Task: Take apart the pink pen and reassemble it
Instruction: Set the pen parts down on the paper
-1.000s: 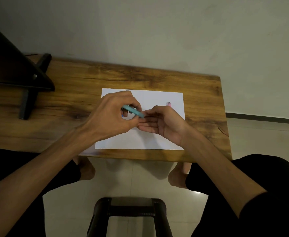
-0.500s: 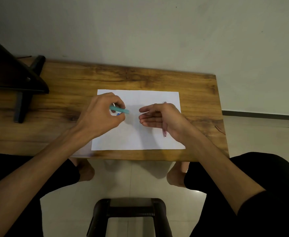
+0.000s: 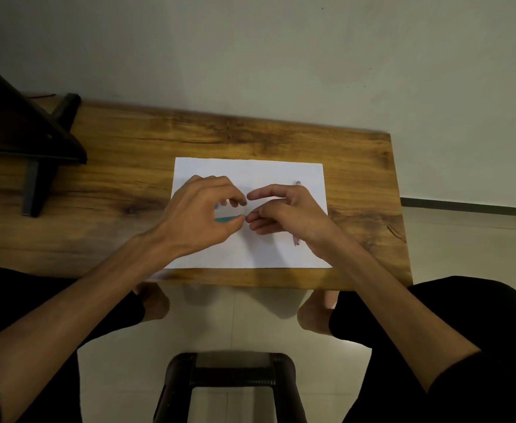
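Note:
The pink pen (image 3: 296, 239) lies lengthwise on the white paper (image 3: 250, 169), mostly hidden under my right hand (image 3: 284, 213); only its two ends show. My left hand (image 3: 195, 215) is curled round a teal pen (image 3: 227, 220), which lies sideways along its thumb with a blue bit showing behind the fingers. My right hand's fingers are loosely bent, and their tips meet my left thumb at the teal pen's right end. Whether they pinch anything is unclear. Both hands hover over the middle of the paper.
The paper lies on a wooden table (image 3: 357, 166) against a wall. A black stand (image 3: 34, 141) occupies the table's left end. A dark stool (image 3: 229, 383) stands on the tiled floor below, between my knees.
Half a second ago my hands were apart. They have come together again over the paper. The teal pen now lies level along my left thumb.

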